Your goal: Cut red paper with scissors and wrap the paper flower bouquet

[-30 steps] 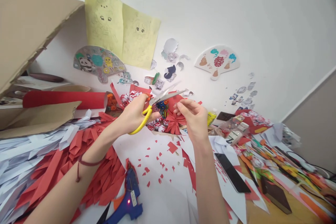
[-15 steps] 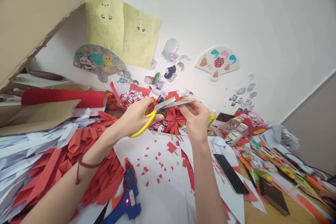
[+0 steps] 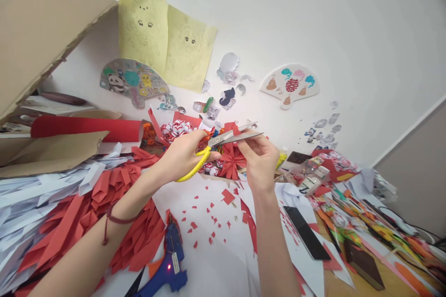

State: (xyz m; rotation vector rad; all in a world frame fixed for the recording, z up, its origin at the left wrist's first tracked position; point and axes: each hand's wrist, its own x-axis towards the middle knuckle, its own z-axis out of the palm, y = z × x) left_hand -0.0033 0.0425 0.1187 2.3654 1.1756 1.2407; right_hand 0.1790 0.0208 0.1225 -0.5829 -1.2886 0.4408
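Yellow-handled metal scissors (image 3: 218, 140) occupy the centre of the frame, grasped by the left hand (image 3: 183, 155), their blades parted and directed rightward. The right hand (image 3: 261, 160), right of centre, has its thumb and fingers drawn together beside the blade ends; whether it grips anything cannot be told. Just below the blades appears a pleated red paper flower (image 3: 232, 162). At lower centre, small red paper scraps (image 3: 228, 196) dot a white paper sheet (image 3: 216, 269), left of which lies a blue plastic glue gun (image 3: 171, 240). Lower right: a black rectangular phone (image 3: 306, 233) and the wooden bench (image 3: 332, 280).
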